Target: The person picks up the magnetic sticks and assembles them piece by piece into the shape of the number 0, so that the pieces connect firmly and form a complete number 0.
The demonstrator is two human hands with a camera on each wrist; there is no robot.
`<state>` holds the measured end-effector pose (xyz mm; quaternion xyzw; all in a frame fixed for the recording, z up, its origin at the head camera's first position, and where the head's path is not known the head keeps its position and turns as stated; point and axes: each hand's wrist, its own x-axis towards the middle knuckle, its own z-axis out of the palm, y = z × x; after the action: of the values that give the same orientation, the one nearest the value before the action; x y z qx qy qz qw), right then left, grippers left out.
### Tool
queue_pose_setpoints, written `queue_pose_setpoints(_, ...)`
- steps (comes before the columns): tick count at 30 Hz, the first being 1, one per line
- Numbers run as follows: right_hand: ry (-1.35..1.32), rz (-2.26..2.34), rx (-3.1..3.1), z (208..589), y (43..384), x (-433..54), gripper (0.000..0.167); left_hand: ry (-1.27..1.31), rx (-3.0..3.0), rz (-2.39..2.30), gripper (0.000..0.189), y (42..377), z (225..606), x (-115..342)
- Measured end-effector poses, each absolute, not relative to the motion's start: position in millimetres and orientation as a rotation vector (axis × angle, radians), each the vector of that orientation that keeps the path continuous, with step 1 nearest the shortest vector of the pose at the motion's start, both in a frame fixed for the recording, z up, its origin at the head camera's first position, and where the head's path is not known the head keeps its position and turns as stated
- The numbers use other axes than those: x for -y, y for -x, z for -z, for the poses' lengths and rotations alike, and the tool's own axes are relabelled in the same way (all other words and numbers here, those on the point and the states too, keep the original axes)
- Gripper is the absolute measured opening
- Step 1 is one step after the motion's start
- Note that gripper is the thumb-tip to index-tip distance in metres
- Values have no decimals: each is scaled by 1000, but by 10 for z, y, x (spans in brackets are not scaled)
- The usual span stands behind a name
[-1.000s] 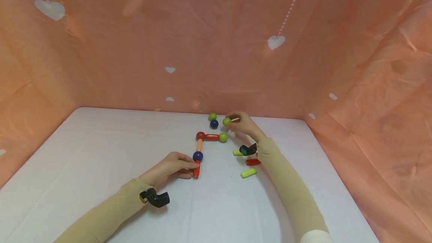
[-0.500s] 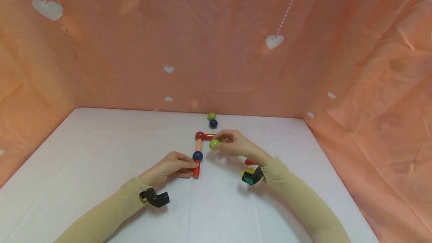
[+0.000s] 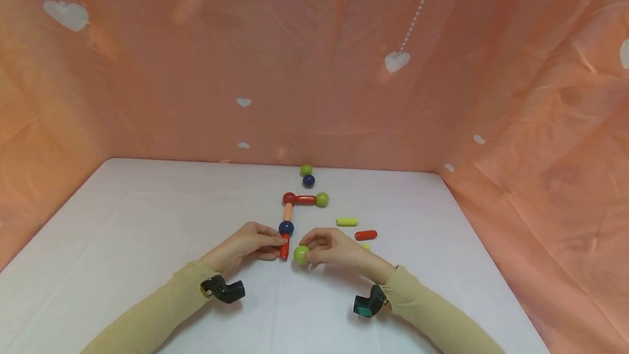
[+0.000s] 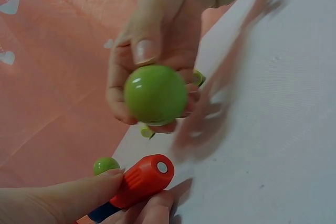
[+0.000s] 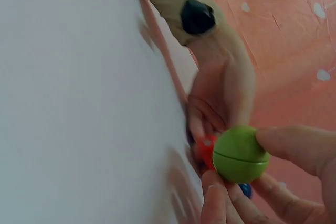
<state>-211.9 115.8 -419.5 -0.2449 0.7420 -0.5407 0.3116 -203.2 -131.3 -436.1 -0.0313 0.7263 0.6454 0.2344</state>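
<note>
My left hand pinches a red rod between thumb and fingers; a small round metal disc shows at its near end. The rod's far end meets a dark blue ball. From that ball an orange-tan rod runs back to a dark red ball, then another red rod goes right to a green ball. My right hand holds a separate green ball at its fingertips, just right of the pinched rod's free end and apart from it in the head view.
Right of the joined pieces lie a yellow-green rod, a loose red rod and another yellow-green rod, mostly hidden by the right hand. A green ball and a dark blue ball sit near the back edge of the white table.
My right hand has carried the green ball from the back of the table toward me and leftward, close to the red rod's end. The left hand stays on its rod.
</note>
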Motion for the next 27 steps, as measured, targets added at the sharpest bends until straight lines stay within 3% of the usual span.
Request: queue_pose_setpoints(27, 490, 1534, -1885, 4303, 1912, -868, 32, 34, -1976, -1779, 32, 2015, 4324, 1339)
